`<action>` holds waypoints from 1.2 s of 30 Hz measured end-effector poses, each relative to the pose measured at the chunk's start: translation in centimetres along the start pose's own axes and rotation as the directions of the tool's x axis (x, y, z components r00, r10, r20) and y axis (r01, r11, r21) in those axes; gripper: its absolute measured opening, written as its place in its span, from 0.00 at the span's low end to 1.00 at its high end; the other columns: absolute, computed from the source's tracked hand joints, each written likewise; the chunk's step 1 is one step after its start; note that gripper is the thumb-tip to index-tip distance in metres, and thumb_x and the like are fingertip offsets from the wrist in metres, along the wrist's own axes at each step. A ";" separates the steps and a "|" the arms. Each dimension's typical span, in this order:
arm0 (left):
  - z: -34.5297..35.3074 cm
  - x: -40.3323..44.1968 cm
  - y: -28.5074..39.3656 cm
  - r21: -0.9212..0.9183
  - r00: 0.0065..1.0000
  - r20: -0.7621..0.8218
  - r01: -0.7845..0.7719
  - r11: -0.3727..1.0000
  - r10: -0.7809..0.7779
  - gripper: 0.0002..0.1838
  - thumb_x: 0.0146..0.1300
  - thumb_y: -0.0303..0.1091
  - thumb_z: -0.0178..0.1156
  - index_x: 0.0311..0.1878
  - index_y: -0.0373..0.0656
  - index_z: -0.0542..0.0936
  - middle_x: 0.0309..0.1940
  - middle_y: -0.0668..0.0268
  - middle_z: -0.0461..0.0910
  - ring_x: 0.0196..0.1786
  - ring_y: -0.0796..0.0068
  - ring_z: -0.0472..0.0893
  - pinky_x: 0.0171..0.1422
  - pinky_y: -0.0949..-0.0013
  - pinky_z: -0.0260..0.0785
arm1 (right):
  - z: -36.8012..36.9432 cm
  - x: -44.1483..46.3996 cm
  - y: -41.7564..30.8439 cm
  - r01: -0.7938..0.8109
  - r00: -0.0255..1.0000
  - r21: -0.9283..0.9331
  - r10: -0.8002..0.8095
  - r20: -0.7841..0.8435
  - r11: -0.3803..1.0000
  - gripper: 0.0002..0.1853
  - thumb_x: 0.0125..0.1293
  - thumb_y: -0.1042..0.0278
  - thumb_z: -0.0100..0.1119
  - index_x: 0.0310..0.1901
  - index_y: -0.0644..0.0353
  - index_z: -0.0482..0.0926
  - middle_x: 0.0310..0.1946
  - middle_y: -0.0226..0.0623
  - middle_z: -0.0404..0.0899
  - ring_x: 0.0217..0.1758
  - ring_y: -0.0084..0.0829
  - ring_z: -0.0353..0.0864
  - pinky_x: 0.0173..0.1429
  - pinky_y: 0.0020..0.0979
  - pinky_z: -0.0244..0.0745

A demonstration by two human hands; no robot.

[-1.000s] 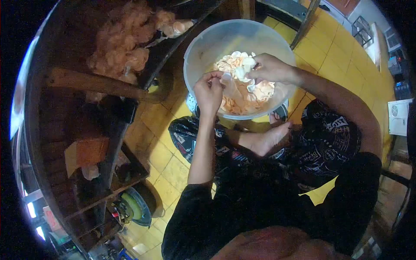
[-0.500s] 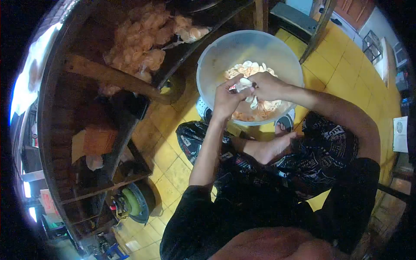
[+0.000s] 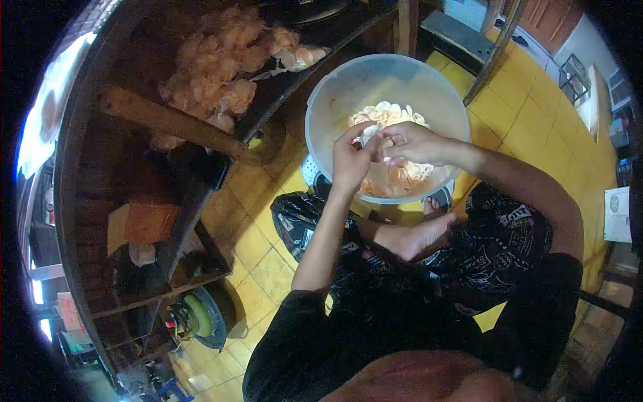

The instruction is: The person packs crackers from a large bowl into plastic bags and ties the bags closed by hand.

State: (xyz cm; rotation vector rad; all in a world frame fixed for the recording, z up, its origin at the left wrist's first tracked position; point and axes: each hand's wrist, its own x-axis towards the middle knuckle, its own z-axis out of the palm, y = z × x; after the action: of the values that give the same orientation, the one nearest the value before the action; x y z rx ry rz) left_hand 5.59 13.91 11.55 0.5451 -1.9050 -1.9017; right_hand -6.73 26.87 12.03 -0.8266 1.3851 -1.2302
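Note:
A large translucent plastic tub (image 3: 335, 94) stands before my crossed legs. Pale, round, chip-like crackers (image 3: 384, 110) lie heaped in it. Over the heap, my left hand (image 3: 351, 155) is closed on a small clear plastic bag (image 3: 368, 136) with something whitish in it. Close beside it, touching or nearly touching the left fingertips, my right hand (image 3: 423, 145) has its fingers curled together. What those fingers hold, if anything, is too small to make out. My hands hide part of the heap.
To the left, a dark wooden shelf holds many filled clear bags (image 3: 221, 60) of orange-tinted crackers. A cardboard box (image 3: 151, 222) sits lower down, with a green gas cylinder (image 3: 199, 315) below it. My bare foot (image 3: 429, 239) rests near the tub on yellow tiles (image 3: 264, 275).
My right hand has turned and its fingers have curled in beside the left fingertips. The left hand stays nearly in place with the small bag. The view has shifted slightly.

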 end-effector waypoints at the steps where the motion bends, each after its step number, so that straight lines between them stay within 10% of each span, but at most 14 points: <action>1: 0.1 -0.2 0.5 -0.023 1.000 -0.006 0.008 1.000 -0.009 0.12 0.64 0.28 0.64 0.49 0.34 0.83 0.31 0.64 0.83 0.28 0.82 0.79 0.28 0.76 0.73 | -0.2 0.2 0.1 -0.025 0.999 -0.075 0.023 -0.030 0.997 0.19 0.68 0.72 0.58 0.58 0.68 0.71 0.44 0.39 0.81 0.44 0.25 0.82 0.50 0.27 0.80; 11: -0.9 -0.2 -0.5 -0.017 0.997 -0.038 0.067 0.998 -0.068 0.08 0.62 0.23 0.62 0.43 0.35 0.85 0.27 0.66 0.83 0.26 0.78 0.79 0.34 0.72 0.75 | -1.2 -0.1 -0.5 -0.006 1.000 0.005 0.006 -0.001 1.000 0.12 0.70 0.72 0.57 0.50 0.70 0.78 0.42 0.41 0.82 0.42 0.26 0.83 0.52 0.28 0.81; 17: -0.8 0.1 -1.5 0.417 0.948 0.039 -0.303 0.857 0.316 0.15 0.55 0.18 0.60 0.46 0.39 0.86 0.35 0.58 0.87 0.33 0.69 0.85 0.41 0.69 0.77 | 0.2 0.1 -1.8 -0.093 0.964 -0.285 0.014 -0.267 0.954 0.10 0.64 0.73 0.65 0.43 0.68 0.78 0.36 0.42 0.83 0.41 0.27 0.84 0.41 0.26 0.82; 19: -0.4 -0.5 0.6 0.370 0.996 0.090 -0.026 0.929 -0.008 0.15 0.57 0.17 0.58 0.47 0.39 0.86 0.36 0.57 0.87 0.34 0.69 0.87 0.39 0.70 0.77 | -0.1 0.3 -1.6 -0.084 0.954 -0.367 -0.031 -0.299 0.927 0.10 0.62 0.73 0.67 0.40 0.67 0.78 0.35 0.43 0.82 0.41 0.29 0.85 0.40 0.28 0.82; 21: -0.2 -1.1 1.9 0.248 0.992 0.124 -0.013 0.969 -0.019 0.16 0.58 0.17 0.57 0.48 0.39 0.86 0.35 0.57 0.87 0.33 0.70 0.87 0.37 0.71 0.77 | -0.1 0.5 -1.4 -0.079 0.943 -0.445 -0.078 -0.323 0.892 0.10 0.59 0.73 0.69 0.38 0.66 0.78 0.33 0.43 0.82 0.41 0.30 0.85 0.39 0.31 0.81; 23: -0.5 -1.0 1.6 0.123 0.987 0.158 0.004 0.992 -0.023 0.16 0.60 0.17 0.56 0.49 0.39 0.86 0.34 0.57 0.87 0.32 0.70 0.87 0.36 0.72 0.77 | 0.0 0.5 -1.3 -0.010 0.931 -0.802 -0.287 -0.226 0.598 0.08 0.57 0.76 0.66 0.36 0.64 0.77 0.32 0.43 0.81 0.37 0.36 0.86 0.38 0.35 0.79; 29: -1.7 -0.5 0.0 0.385 0.983 -0.021 -0.159 0.909 0.181 0.14 0.58 0.18 0.55 0.45 0.37 0.85 0.35 0.57 0.86 0.29 0.68 0.86 0.35 0.69 0.77 | 0.5 -0.5 -3.6 -0.070 0.904 -0.912 -0.361 -0.229 0.404 0.10 0.55 0.73 0.61 0.40 0.60 0.83 0.38 0.51 0.83 0.42 0.51 0.83 0.49 0.46 0.76; 36: -1.8 -0.9 3.4 0.539 0.963 -0.017 -0.218 0.814 0.269 0.14 0.60 0.18 0.55 0.48 0.35 0.82 0.39 0.59 0.84 0.35 0.77 0.83 0.40 0.75 0.75 | -0.3 -0.2 -4.5 0.200 0.889 -0.797 -0.447 -0.096 0.570 0.11 0.58 0.71 0.59 0.41 0.64 0.82 0.36 0.55 0.82 0.41 0.53 0.83 0.49 0.48 0.76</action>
State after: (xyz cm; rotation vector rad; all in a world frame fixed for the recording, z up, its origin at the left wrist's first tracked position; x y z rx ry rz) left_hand 7.34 12.82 14.98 0.5000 -2.3159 -1.1515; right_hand -7.59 26.05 16.38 -1.6211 2.1381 -1.0187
